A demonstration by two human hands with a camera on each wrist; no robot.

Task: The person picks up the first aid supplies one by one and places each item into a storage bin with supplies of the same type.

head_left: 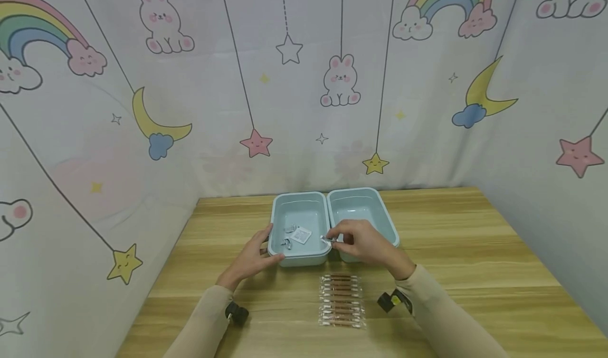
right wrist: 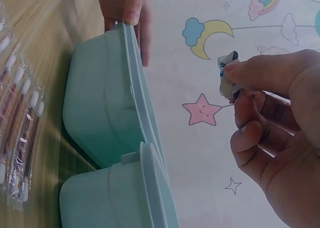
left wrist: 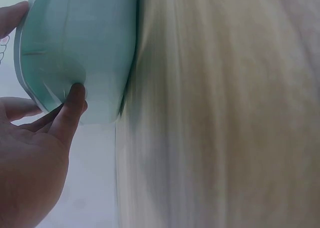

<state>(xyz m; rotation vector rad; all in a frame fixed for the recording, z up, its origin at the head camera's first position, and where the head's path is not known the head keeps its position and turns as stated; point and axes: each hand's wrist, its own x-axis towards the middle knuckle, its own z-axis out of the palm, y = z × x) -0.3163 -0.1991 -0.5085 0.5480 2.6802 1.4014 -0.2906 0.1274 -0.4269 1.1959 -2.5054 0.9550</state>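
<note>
My left hand (head_left: pixel 254 257) holds the near left corner of the left light-blue plastic bin (head_left: pixel 304 194), thumb at the near rim. In the left wrist view its fingers (left wrist: pixel 75 100) bear on the bin's outer wall (left wrist: pixel 100 52). Above the near right corner of that bin, my right hand (head_left: pixel 363 239) pinches a small crumpled foil wrapper (right wrist: pixel 228 75) between thumb and fingertips. Inside the left bin lie a flat white square packet (head_left: pixel 301 235) and crumpled silvery wrappers (head_left: pixel 287 243).
A second light-blue bin (head_left: pixel 391 226) stands against the left one on its right side. Nearer me, several clear-wrapped brown sticks with white tips (head_left: pixel 341 301) lie in a column on the wooden table (head_left: pixel 475 273). A patterned curtain (head_left: pixel 304 110) hangs behind.
</note>
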